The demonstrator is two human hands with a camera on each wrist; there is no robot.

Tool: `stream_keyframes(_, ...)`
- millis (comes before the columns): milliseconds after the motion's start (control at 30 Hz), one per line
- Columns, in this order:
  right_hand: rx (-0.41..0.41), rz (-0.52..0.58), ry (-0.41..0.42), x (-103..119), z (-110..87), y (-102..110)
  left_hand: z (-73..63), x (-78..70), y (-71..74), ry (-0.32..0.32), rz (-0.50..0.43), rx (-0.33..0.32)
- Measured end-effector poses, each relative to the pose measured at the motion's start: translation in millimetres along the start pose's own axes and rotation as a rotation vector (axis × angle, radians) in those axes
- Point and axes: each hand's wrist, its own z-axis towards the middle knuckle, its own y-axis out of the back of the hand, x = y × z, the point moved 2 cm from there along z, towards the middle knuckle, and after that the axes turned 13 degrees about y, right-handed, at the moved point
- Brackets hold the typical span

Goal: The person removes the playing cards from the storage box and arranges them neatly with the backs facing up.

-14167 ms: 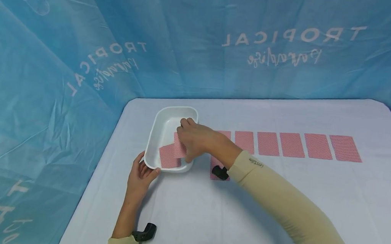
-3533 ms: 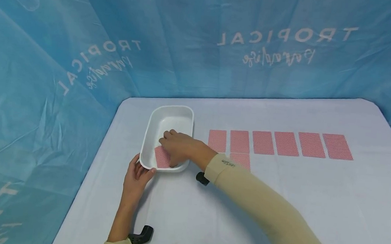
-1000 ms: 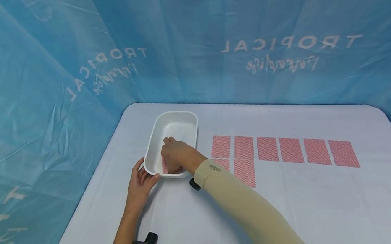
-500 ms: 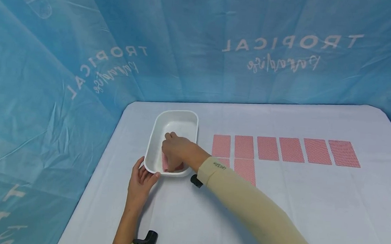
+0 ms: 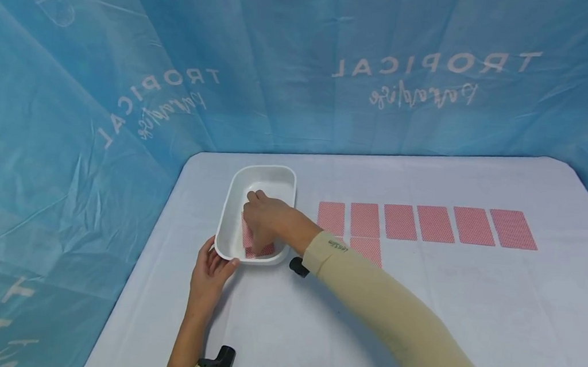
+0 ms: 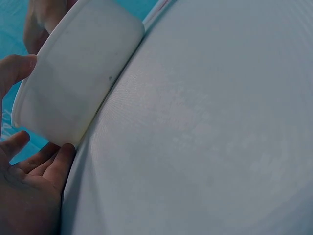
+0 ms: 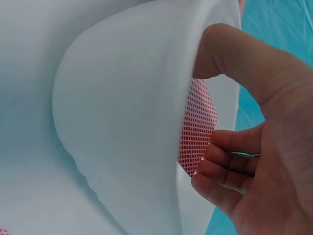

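A white rectangular tray [image 5: 267, 188] stands at the left of the table. My left hand [image 5: 209, 273] holds its front left corner, thumb on the rim and fingers around the outer wall, as the left wrist view also shows. Inside the tray lie red-patterned playing cards [image 5: 247, 234], partly hidden beneath my right hand [image 5: 268, 223]. In the right wrist view, the thumb and fingertips of that hand pinch a card [image 7: 198, 129] at opposite edges, just behind the tray wall [image 7: 122, 107].
Right of the tray, several face-down cards [image 5: 435, 224] form a back row. Two more lie in front, one [image 5: 366, 250] partly covered by the right sleeve [image 5: 377, 305]. A white cloth [image 5: 282, 332] covers the table; a blue printed curtain [image 5: 291, 91] hangs behind.
A second card has joined the front row since the oldest frame. Over the last second, my right hand shifts slightly away inside the tray, baring more card. The left hand keeps its hold.
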Motion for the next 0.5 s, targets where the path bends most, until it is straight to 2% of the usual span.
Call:
stream_keyframes(233,-0.025,0.037,-0.009,-2.6,-7.3,9.0,-0.4,-2.0,-1.8,0.005,0.008,0.0)
stream_keyframes(500,-0.049,0.011,0.032,-4.5,-14.6,13.9,-0.2,-2.8,-0.9,0.022,-0.001,0.0)
